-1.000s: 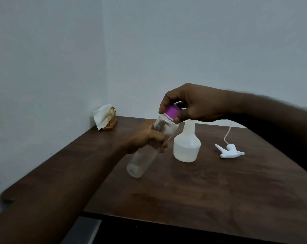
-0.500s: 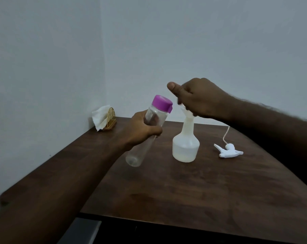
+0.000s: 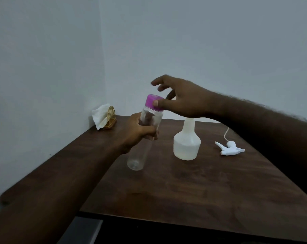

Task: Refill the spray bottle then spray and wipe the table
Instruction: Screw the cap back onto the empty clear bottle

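One view only, the head cam, looking down at the table (image 3: 202, 191). Left hand (image 3: 140, 131) is gripping the clear bottle (image 3: 136, 161) round its upper half and holding it tilted, base pointing near-left, w/ the purple cap (image 3: 152, 101) on. Right hand (image 3: 181, 101) is hovering at the cap, fingers spread apart and thumb touching the cap's right side; it isn't clamping it, as far as I can tell.

Spray bottle (image 3: 187, 145) is standing upright just right of the clear bottle, neck open. Its trigger head (image 3: 230, 148) is lying further right on the table. Napkins (image 3: 100, 117) are sitting in a gold holder (image 3: 112, 118) at the far-left corner.

Progress, imo: early. Trigger head's off; uncapping, pouring, refitting, spraying and wiping are all waiting.
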Demonstrator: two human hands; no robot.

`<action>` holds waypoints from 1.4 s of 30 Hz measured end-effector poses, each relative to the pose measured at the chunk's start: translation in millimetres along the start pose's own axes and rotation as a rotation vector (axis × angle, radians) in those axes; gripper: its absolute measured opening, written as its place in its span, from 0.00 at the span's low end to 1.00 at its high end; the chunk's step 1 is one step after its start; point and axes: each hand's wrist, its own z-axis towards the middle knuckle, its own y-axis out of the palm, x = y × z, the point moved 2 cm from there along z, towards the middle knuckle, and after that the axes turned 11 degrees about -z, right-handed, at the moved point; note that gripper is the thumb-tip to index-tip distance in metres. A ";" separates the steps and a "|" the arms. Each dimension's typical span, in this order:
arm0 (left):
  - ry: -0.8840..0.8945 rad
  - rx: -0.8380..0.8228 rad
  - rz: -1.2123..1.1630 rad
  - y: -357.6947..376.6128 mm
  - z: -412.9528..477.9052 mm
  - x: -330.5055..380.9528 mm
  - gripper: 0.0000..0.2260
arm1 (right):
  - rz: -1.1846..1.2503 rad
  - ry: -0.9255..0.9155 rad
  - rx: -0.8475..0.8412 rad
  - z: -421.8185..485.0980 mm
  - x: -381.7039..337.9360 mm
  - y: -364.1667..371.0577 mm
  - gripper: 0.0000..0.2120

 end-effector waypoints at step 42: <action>0.129 0.336 0.170 -51.3 36.7 -37.6 0.27 | 0.113 0.247 -0.228 9.9 -19.7 143.4 0.33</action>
